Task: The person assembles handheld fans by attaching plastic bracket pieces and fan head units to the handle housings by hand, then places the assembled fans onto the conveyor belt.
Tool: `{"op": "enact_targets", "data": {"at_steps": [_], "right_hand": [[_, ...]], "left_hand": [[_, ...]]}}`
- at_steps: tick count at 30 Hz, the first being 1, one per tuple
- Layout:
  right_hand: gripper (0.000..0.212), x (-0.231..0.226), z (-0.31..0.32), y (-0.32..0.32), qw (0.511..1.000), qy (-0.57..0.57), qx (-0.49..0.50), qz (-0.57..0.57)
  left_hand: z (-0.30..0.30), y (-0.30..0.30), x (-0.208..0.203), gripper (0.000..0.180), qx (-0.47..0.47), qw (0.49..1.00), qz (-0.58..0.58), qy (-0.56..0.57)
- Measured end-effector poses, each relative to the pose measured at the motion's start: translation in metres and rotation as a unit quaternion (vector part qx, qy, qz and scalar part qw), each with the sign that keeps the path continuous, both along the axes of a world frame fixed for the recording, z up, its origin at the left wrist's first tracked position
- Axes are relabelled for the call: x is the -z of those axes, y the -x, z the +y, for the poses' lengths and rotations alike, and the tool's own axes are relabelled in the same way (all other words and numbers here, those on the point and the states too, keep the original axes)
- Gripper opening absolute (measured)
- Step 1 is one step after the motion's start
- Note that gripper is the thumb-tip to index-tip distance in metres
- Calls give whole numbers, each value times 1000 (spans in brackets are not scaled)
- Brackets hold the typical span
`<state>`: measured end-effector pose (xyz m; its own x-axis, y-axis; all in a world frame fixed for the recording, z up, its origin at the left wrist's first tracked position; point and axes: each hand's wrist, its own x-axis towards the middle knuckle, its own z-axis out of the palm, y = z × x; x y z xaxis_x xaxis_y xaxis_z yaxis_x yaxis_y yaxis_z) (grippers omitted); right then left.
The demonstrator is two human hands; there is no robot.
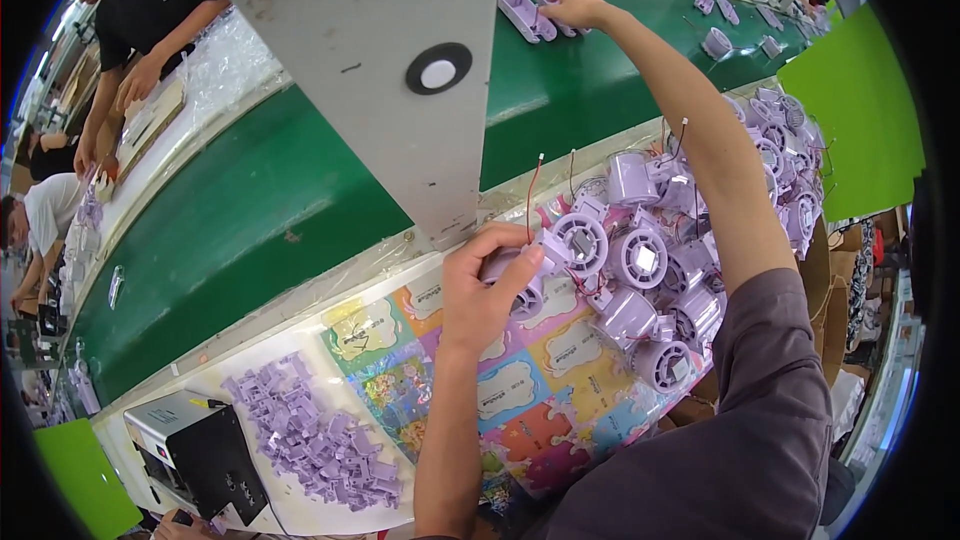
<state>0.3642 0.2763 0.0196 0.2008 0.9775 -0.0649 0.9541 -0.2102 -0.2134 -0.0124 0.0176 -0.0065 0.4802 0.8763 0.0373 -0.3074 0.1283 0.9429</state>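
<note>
My left hand point(485, 285) is closed around a lilac round fan housing point(527, 298), and a thin red wire with a small white plug stands up beside its fingers. Across the green conveyor belt point(560, 90), my right hand point(578, 8) reaches to the far edge and grips one of the lilac shell halves point(560, 25). Another trough-shaped lilac shell point(524, 18) lies just left of it. Beneath my right arm is a heap of lilac fan housings point(640, 260), many with wires; some show a square metallic plate in the centre.
A grey post point(370, 60) rises in front of me, across the belt. On the colourful printed sheet's left lie many small lilac plastic parts point(310, 430), next to a black and silver box point(195, 455). Green panels point(860, 120) stand at the right. Other people work at the far left.
</note>
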Motion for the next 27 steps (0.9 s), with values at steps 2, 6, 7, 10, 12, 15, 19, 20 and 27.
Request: {"op": "enact_targets", "data": {"at_steps": [2,6,7,10,12,15,19,20,27], "right_hand": [[50,-6,2,12,999,20,-23,-21],[37,-8,0,35,997,-3,-43,-64],[37,-9,-3,47,997,5,-46,-63],[37,-16,-11,51,996,21,-58,-68],[38,-19,-18,51,994,56,-90,-23],[38,-20,-31,54,992,63,-107,-38],[36,-33,-50,60,987,59,-152,-15],[36,-37,-56,64,986,59,-154,-15],[23,-123,-150,86,974,-50,-210,73]], "left_hand": [[0,-1,-2,15,2,1000,-5,-2],[1,-1,-5,15,4,1000,1,-7],[0,1,-5,15,-2,1000,5,-9],[0,-2,-4,15,1,1000,9,-16],[0,-4,-3,15,2,1000,11,-23],[-2,-5,-3,15,-2,1000,4,-10],[-2,-2,-3,15,-4,1000,13,-6],[-2,-2,-1,16,-12,1000,11,-6],[-2,-10,-4,13,-22,1000,-1,11]]}}
